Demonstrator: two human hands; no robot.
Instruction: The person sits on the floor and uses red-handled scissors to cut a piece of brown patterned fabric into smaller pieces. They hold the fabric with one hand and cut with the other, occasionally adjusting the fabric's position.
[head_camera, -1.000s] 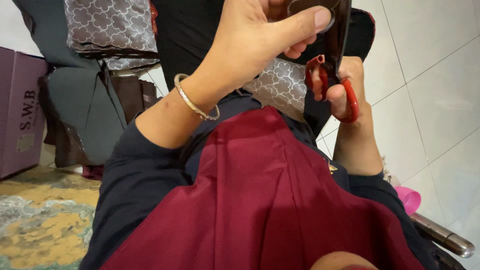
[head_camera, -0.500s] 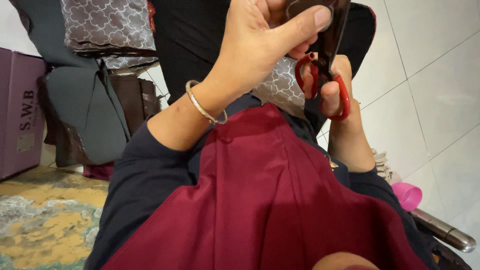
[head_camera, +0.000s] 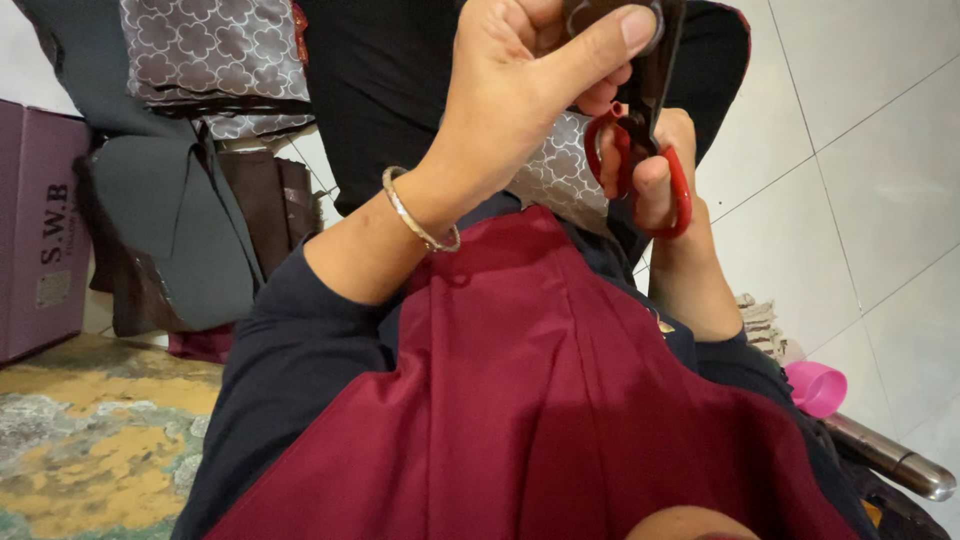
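My left hand (head_camera: 520, 90) is raised at the top middle, a metal bangle (head_camera: 420, 215) on its wrist, pinching a small dark piece (head_camera: 600, 15) between thumb and fingers. Right beside it my right hand (head_camera: 655, 165) grips red-handled scissors (head_camera: 640, 140), fingers through the loops, the dark blades pointing up against that piece. A grey patterned fabric (head_camera: 555, 165) shows just behind both hands. Maroon cloth (head_camera: 540, 400) covers my lap below them.
Grey patterned fabric (head_camera: 215, 50) and dark cloth (head_camera: 165, 200) hang at the upper left beside a purple box (head_camera: 40, 230). A patterned rug (head_camera: 90, 440) lies lower left. White floor tiles (head_camera: 860, 130), a pink cup (head_camera: 818, 388) and a metal tube (head_camera: 890, 460) are on the right.
Both hands have risen slightly in view and drawn closer together; the scissors sit higher against the dark piece. The grips are the same.
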